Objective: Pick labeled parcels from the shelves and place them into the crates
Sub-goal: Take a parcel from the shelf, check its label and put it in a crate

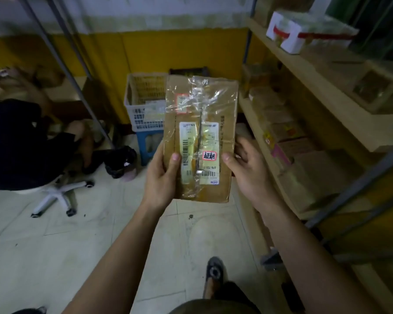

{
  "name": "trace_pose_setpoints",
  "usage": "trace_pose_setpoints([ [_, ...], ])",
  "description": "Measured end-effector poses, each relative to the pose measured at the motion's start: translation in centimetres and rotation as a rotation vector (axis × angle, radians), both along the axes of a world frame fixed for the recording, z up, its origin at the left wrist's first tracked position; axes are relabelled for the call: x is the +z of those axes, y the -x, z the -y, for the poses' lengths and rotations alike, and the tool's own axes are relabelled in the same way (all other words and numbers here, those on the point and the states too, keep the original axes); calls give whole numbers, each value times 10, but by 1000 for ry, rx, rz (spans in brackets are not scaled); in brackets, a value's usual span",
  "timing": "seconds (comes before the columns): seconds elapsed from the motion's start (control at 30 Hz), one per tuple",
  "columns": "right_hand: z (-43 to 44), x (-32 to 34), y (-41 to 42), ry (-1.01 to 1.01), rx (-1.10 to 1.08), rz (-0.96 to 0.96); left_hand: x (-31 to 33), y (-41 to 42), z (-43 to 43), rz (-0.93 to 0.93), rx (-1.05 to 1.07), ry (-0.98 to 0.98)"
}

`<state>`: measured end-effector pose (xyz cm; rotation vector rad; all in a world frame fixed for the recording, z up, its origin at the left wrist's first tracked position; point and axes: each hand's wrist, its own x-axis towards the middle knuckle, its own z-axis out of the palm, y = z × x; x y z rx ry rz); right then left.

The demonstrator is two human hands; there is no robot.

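I hold a flat brown cardboard parcel [220, 109] in front of me, taped with clear tape and bearing a white shipping label and a red-framed sticker. My left hand [161, 177] grips its lower left edge, thumb on the label. My right hand [247, 171] holds the lower right edge, thumb on the front. Beyond the parcel a white plastic crate [141, 98] stands on a blue stool [145, 143]. A dark crate [188, 71] sits behind it, mostly hidden by the parcel.
Wooden shelves [304, 71] with several cardboard parcels run along the right. A white and red box [288, 35] lies on the upper shelf. A seated person in dark clothes [21, 141] on a wheeled chair [59, 196] is at the left. Pale tiled floor lies between.
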<state>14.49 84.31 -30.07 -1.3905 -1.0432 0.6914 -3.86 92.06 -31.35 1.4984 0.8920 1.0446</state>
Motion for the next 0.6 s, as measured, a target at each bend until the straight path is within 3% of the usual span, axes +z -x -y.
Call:
trace_pose_setpoints([
  [0.27,-115,28,-110,53,-12,-142,21,-55,-119,-284,-144,-83],
  [0.6,-229,6,-198,86,-112,-35,14,-124,-255,-545,-330,-318],
])
